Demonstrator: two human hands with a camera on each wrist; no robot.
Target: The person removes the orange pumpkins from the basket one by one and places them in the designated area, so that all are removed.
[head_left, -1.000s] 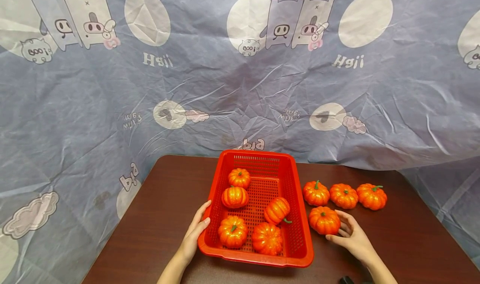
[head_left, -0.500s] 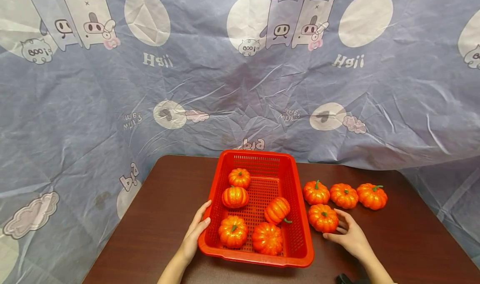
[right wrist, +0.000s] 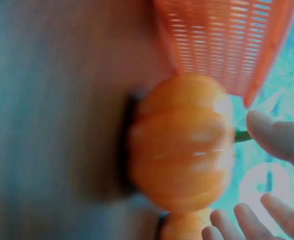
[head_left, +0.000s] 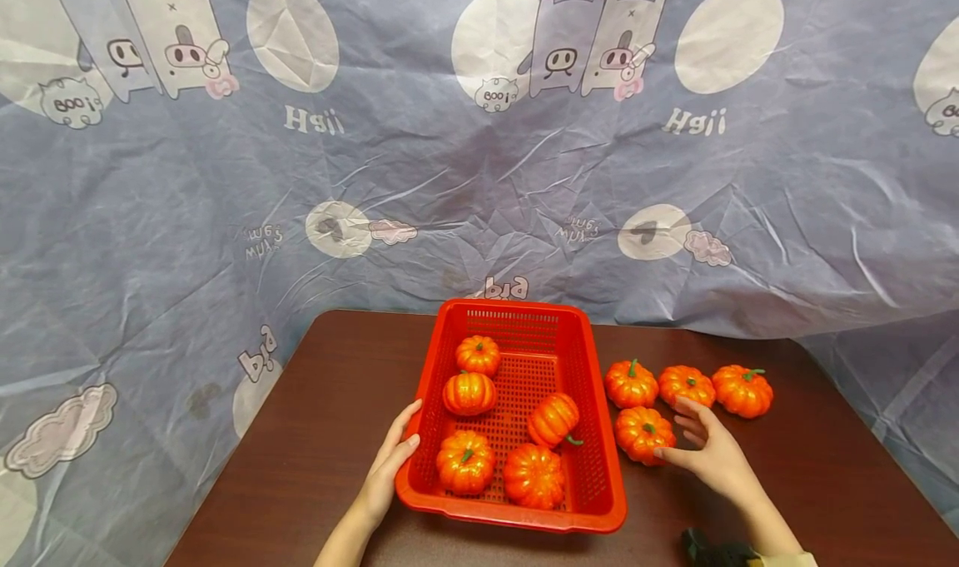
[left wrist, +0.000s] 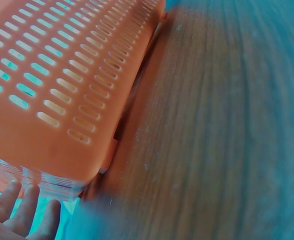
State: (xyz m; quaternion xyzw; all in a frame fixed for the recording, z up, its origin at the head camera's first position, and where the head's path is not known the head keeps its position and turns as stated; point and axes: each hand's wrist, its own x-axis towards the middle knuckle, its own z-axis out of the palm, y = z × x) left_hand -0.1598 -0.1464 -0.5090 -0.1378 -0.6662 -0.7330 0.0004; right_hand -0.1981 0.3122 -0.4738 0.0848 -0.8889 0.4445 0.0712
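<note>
My left hand (head_left: 387, 465) rests with its fingertips against the left side of a red plastic basket (head_left: 511, 517); in the left wrist view its fingers (left wrist: 24, 210) lie near the slotted wall. Inside the basket are several small orange pumpkins, one of them a pumpkin (head_left: 554, 420) tipped on its side. To the right of the basket, my right hand (head_left: 715, 459) hovers with spread fingers over the right side of the nearest loose pumpkin (head_left: 644, 434). The right wrist view shows a gap between that hand and a pumpkin (right wrist: 182, 142) with a green stem.
Behind the nearest loose pumpkin stands a row: a left pumpkin (head_left: 631, 384), a middle pumpkin (head_left: 683, 384) and a right pumpkin (head_left: 742, 390). A dark brown table (head_left: 300, 450) bears everything. A grey printed cloth (head_left: 419, 159) hangs behind. Something black (head_left: 712, 550) is by the right wrist.
The nearest loose pumpkin has shifted slightly left and back, towards the basket. My right hand has since let go and risen off it, up and to the right. My left hand has stayed still.
</note>
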